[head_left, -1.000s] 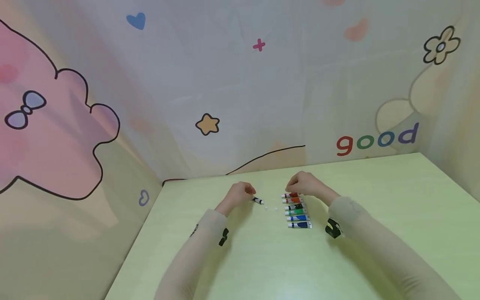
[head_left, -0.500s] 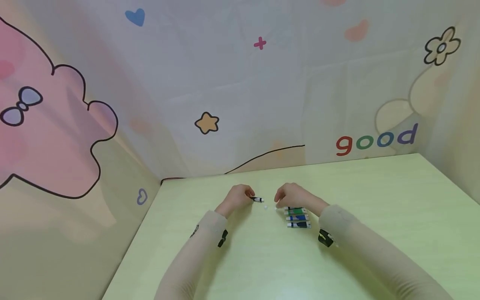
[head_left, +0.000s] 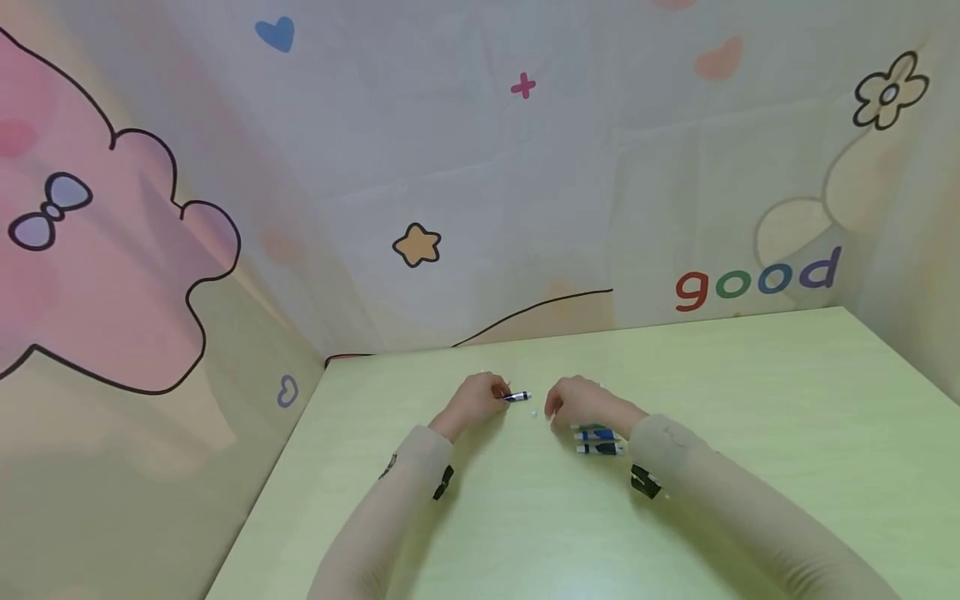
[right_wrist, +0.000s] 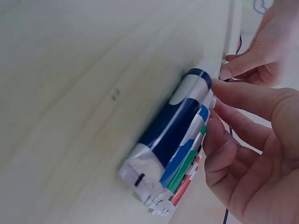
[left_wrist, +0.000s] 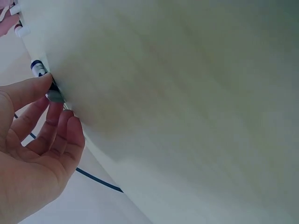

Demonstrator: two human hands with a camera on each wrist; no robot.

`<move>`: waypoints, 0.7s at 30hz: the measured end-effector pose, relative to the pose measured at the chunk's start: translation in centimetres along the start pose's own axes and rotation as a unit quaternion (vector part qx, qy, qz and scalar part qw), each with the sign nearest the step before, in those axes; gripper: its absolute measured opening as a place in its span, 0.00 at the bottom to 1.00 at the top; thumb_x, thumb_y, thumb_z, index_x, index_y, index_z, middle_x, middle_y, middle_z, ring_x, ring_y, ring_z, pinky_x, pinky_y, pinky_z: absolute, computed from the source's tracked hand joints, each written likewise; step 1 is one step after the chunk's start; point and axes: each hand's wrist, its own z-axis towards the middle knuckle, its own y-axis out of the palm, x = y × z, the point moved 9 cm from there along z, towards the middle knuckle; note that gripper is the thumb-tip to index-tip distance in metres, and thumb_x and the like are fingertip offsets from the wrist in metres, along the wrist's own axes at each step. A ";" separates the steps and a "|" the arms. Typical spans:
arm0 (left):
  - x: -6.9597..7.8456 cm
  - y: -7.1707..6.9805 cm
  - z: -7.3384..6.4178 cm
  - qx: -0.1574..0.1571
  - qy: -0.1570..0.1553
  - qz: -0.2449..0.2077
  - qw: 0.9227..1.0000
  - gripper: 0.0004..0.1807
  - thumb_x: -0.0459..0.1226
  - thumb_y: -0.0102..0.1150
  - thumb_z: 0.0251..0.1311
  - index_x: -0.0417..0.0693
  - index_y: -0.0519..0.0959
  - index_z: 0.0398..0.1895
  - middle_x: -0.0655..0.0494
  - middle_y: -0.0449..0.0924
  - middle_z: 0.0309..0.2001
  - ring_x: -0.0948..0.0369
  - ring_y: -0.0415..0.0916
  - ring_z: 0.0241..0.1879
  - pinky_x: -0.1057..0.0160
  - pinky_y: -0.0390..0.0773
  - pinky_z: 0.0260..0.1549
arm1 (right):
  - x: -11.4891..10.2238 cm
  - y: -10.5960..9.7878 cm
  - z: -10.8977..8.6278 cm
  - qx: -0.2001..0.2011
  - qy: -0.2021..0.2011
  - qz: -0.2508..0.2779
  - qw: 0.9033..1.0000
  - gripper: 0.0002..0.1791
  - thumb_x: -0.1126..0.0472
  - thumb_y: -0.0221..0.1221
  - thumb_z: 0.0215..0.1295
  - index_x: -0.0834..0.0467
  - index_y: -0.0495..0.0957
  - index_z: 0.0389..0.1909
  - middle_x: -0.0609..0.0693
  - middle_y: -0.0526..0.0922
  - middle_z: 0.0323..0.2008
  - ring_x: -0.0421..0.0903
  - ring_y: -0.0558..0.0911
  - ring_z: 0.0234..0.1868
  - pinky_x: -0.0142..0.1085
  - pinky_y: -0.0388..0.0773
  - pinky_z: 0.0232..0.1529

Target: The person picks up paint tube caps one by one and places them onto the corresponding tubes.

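My left hand (head_left: pixel 476 406) pinches the tail end of a small paint tube (head_left: pixel 518 397) between thumb and fingers. Its white shoulder and dark blue band point away from the palm in the left wrist view. Just right of it, a small white cap (head_left: pixel 534 413) lies on the table. My right hand (head_left: pixel 583 402) is bent low over a row of paint tubes, its fingertips pinching another small white cap (head_left: pixel 551 420). Nearest in the right wrist view lies a dark blue tube (right_wrist: pixel 175 121), with blue, green (right_wrist: pixel 184 170) and red (right_wrist: pixel 186 186) ones beyond it.
The pale green table (head_left: pixel 510 525) runs back to a printed cloth backdrop (head_left: pixel 480 167). Dark straps (head_left: pixel 444 482) sit at both wrists. A thin dark cable (left_wrist: pixel 100 181) shows past the table edge in the left wrist view.
My right hand has come from the far end of the tube row down and left to the nearer white cap, covering several tubes. The left hand's tube has turned from slanting to nearly level.
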 end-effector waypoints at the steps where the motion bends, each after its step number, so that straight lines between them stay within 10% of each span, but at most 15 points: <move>1: 0.0 0.1 -0.1 0.002 0.002 0.002 1.000 0.06 0.31 0.65 0.64 0.41 0.85 0.42 0.53 0.80 0.37 0.59 0.73 0.37 0.59 0.75 0.42 | -0.1 0.0 -0.1 0.000 -0.001 -0.004 1.000 0.05 0.66 0.69 0.60 0.58 0.83 0.35 0.47 0.81 0.33 0.45 0.77 0.35 0.44 0.77 0.45; 13: 0.0 -0.6 -0.6 0.007 0.004 -0.015 1.000 0.06 0.33 0.63 0.65 0.40 0.84 0.43 0.54 0.79 0.34 0.61 0.72 0.32 0.64 0.73 0.34 | 0.0 -1.0 0.7 0.015 -0.009 -0.011 1.000 0.02 0.67 0.66 0.60 0.57 0.84 0.33 0.46 0.82 0.32 0.45 0.78 0.34 0.43 0.77 0.44; 21: 0.2 -0.8 -2.0 0.008 0.008 -0.065 0.998 0.09 0.34 0.64 0.65 0.39 0.84 0.46 0.52 0.84 0.39 0.61 0.76 0.37 0.65 0.76 0.37 | 0.8 -3.7 -0.7 0.065 -0.038 0.089 0.993 0.09 0.64 0.63 0.68 0.64 0.85 0.43 0.51 0.87 0.39 0.47 0.83 0.39 0.43 0.81 0.44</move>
